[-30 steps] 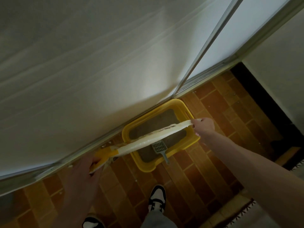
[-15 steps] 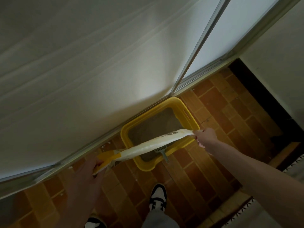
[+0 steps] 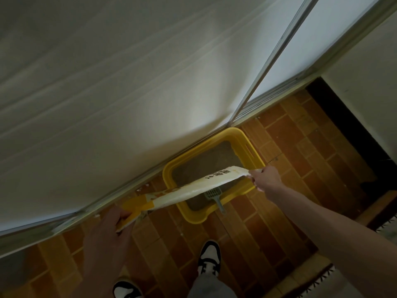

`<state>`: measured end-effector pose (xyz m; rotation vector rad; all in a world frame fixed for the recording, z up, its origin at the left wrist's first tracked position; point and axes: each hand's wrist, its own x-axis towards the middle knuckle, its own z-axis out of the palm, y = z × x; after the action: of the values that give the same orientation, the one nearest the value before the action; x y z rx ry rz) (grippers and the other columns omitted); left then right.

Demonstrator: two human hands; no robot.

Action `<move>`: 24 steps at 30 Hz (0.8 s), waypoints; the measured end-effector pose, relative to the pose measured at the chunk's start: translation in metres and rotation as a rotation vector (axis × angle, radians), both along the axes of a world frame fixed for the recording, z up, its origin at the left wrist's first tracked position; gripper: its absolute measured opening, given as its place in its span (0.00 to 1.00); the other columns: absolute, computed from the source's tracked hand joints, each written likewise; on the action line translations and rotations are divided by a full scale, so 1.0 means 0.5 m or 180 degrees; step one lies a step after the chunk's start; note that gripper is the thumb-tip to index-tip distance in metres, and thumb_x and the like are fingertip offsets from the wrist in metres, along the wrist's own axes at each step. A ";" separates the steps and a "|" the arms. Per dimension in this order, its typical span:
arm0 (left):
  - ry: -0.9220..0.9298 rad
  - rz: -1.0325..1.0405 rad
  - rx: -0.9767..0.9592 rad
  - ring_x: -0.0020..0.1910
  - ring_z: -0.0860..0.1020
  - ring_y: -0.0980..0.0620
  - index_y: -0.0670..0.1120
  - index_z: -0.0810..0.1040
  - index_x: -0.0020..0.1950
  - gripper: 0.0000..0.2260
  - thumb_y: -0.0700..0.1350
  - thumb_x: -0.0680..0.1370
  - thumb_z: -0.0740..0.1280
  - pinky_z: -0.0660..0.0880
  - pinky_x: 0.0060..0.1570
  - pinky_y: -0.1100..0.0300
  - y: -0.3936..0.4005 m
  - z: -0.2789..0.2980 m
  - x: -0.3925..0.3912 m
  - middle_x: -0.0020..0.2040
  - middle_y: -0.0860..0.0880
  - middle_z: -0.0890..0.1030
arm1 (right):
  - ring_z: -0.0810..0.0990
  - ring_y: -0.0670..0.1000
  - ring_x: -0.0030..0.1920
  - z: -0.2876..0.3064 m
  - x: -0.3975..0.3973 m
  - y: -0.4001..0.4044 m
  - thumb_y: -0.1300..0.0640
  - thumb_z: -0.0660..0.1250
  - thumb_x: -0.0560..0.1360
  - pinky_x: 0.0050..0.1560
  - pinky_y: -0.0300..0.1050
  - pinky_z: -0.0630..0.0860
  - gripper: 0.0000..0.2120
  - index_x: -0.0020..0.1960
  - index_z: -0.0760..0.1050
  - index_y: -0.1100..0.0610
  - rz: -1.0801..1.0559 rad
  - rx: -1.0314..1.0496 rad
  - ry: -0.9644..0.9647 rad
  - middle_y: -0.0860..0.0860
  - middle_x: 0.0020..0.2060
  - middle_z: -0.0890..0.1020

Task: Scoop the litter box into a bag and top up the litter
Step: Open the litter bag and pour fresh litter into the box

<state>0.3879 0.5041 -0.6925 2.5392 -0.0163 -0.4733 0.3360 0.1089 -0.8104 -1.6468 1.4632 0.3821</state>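
The litter bag [image 3: 193, 190] hangs stretched lengthwise over the yellow litter box [image 3: 253, 151], left hand [image 3: 107, 231] gripping its yellow end, right hand [image 3: 266, 179] pinching the white end nearer the box

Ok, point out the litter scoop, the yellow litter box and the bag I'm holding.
litter scoop [image 3: 212, 193]: head view, on its slotted grey head.
yellow litter box [image 3: 250, 150]: head view, on its right rim.
bag [image 3: 193, 191]: head view, on its white middle.

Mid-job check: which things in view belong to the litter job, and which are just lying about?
Job:
yellow litter box with litter
grey scoop resting in it
white and yellow bag, stretched over the box between left hand and right hand

Lying about:
rug edge
sliding door frame
tiled floor
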 end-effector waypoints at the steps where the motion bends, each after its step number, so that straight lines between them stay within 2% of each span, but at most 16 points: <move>1: -0.0001 0.0015 0.0003 0.29 0.77 0.51 0.58 0.74 0.43 0.10 0.44 0.77 0.70 0.76 0.30 0.51 0.004 -0.001 0.001 0.32 0.56 0.78 | 0.79 0.54 0.37 -0.001 0.004 0.004 0.56 0.69 0.80 0.38 0.48 0.75 0.09 0.44 0.76 0.60 -0.0040 -0.0021 -0.0053 0.61 0.44 0.83; 3: -0.0015 0.0034 -0.0011 0.29 0.76 0.51 0.56 0.74 0.44 0.08 0.44 0.77 0.70 0.76 0.30 0.49 0.009 -0.003 0.005 0.32 0.55 0.77 | 0.78 0.54 0.37 0.001 0.014 0.013 0.57 0.68 0.80 0.37 0.48 0.74 0.10 0.42 0.76 0.59 0.0022 -0.0093 -0.0047 0.59 0.42 0.82; 5: -0.0007 0.0030 0.0007 0.28 0.76 0.50 0.55 0.75 0.44 0.07 0.44 0.78 0.70 0.75 0.29 0.50 0.012 -0.004 0.008 0.31 0.54 0.76 | 0.78 0.53 0.37 0.005 0.022 0.020 0.56 0.68 0.80 0.35 0.47 0.73 0.09 0.46 0.78 0.62 0.0112 -0.0084 0.0017 0.58 0.40 0.81; 7: -0.0031 -0.0019 0.0064 0.26 0.75 0.51 0.54 0.75 0.44 0.07 0.44 0.78 0.70 0.73 0.26 0.53 0.015 -0.002 0.010 0.30 0.54 0.76 | 0.78 0.53 0.38 0.006 0.028 0.024 0.56 0.69 0.80 0.32 0.44 0.72 0.09 0.50 0.79 0.63 0.0017 -0.0136 -0.0062 0.57 0.41 0.81; 11: -0.0028 0.0065 0.0068 0.27 0.76 0.52 0.54 0.76 0.44 0.07 0.44 0.77 0.70 0.71 0.27 0.55 0.010 0.008 0.009 0.31 0.55 0.77 | 0.78 0.53 0.40 0.014 0.041 0.030 0.56 0.68 0.81 0.31 0.43 0.70 0.09 0.50 0.76 0.63 0.0293 -0.0062 0.0084 0.58 0.43 0.80; 16: -0.0011 0.0174 -0.0004 0.27 0.76 0.51 0.55 0.75 0.44 0.07 0.44 0.78 0.70 0.71 0.26 0.56 0.013 0.003 0.011 0.31 0.54 0.77 | 0.79 0.50 0.41 0.035 0.069 0.024 0.53 0.66 0.82 0.32 0.41 0.72 0.10 0.55 0.79 0.60 0.0197 -0.0245 -0.0273 0.55 0.44 0.81; 21: -0.0023 0.0312 -0.0211 0.29 0.76 0.51 0.57 0.75 0.43 0.07 0.47 0.78 0.70 0.73 0.28 0.52 0.018 0.000 0.019 0.32 0.55 0.77 | 0.79 0.49 0.38 0.058 0.106 0.016 0.53 0.66 0.82 0.35 0.41 0.75 0.09 0.50 0.79 0.59 0.0203 -0.0247 -0.0604 0.53 0.40 0.80; 24: -0.0080 0.0230 -0.0249 0.27 0.76 0.51 0.57 0.74 0.42 0.07 0.48 0.78 0.69 0.73 0.27 0.54 0.012 0.004 0.025 0.30 0.55 0.76 | 0.78 0.50 0.38 0.056 0.118 0.018 0.53 0.67 0.82 0.35 0.42 0.74 0.09 0.50 0.80 0.60 0.0326 -0.0231 -0.0460 0.55 0.40 0.81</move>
<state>0.4005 0.5102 -0.6907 2.4600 0.0466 -0.4044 0.3947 0.1180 -0.7825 -1.7743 1.3026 0.2633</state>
